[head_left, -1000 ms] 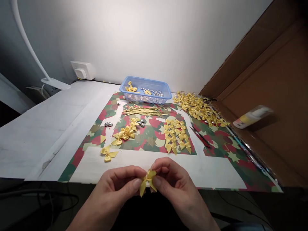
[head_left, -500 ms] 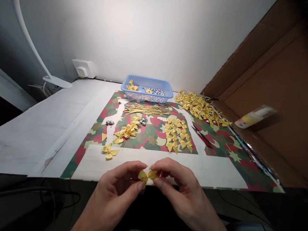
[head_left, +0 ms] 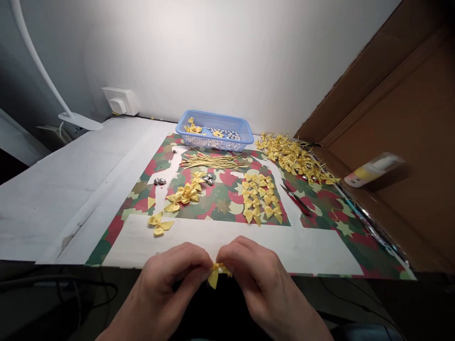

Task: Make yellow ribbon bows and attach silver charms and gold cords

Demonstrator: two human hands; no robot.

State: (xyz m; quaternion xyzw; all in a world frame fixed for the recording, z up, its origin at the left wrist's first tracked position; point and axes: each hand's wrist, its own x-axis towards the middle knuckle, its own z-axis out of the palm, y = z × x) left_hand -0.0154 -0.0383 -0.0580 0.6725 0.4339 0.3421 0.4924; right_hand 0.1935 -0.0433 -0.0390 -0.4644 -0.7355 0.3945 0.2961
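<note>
Between my fingertips, just off the table's front edge, is a small yellow ribbon bow [head_left: 213, 277]. My left hand [head_left: 174, 279] pinches its left side, and my right hand [head_left: 254, 277] pinches its right side. The bow's tails hang below the fingers; its loops are mostly hidden. Ahead on the left lie a few loose yellow bows [head_left: 159, 223] and a small heap of bows [head_left: 184, 195]. Small silver bells or beads [head_left: 159, 181] sit beside them. To the right, more bows [head_left: 252, 201] are laid out in two columns.
A blue basket [head_left: 215, 140] with bows and silver beads stands at the back. Gold cords [head_left: 213, 161] lie before it. Right of these are a pile of corded bows [head_left: 291, 154], scissors [head_left: 296, 200] and a bottle [head_left: 373, 169] by a cardboard wall [head_left: 401, 109]. A lamp [head_left: 80, 121] stands left.
My fingers have closed further over the bow, covering its loops, and its tail now points down. The view has shifted slightly; the things on the table lie as before.
</note>
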